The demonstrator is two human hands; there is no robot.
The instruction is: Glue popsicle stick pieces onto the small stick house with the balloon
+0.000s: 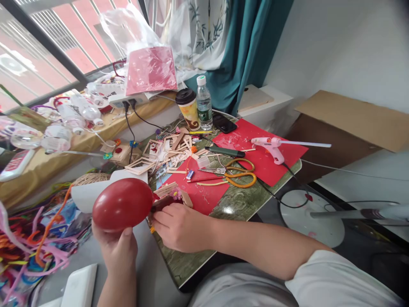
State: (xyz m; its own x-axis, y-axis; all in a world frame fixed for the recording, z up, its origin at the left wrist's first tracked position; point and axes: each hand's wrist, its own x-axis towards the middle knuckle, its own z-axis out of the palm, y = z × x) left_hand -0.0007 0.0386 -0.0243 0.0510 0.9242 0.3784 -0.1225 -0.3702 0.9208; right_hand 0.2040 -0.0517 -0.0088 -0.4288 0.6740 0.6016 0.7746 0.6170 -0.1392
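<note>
My left hand (pixel 116 251) cups a small inflated red balloon (pixel 123 204) from below, its fingers wrapped round the underside. My right hand (pixel 177 226) is closed at the balloon's right end, fingers pinched where the neck is, just above the near edge of the small table (pixel 236 204). What the fingertips grip is partly hidden. Close behind my right hand lie wooden sticks with a small pink flower (pixel 175 194) on a red paper sheet (pixel 200 189).
On the table: orange-handled scissors (pixel 238 172), a pink glue gun (pixel 271 147) on red paper, a dark knife, a phone (pixel 223 123), a paper cup (pixel 188 108), a water bottle (pixel 203 102), many stick frames. Pipe cleaners (pixel 38 243) pile at left. A cluttered sill runs behind.
</note>
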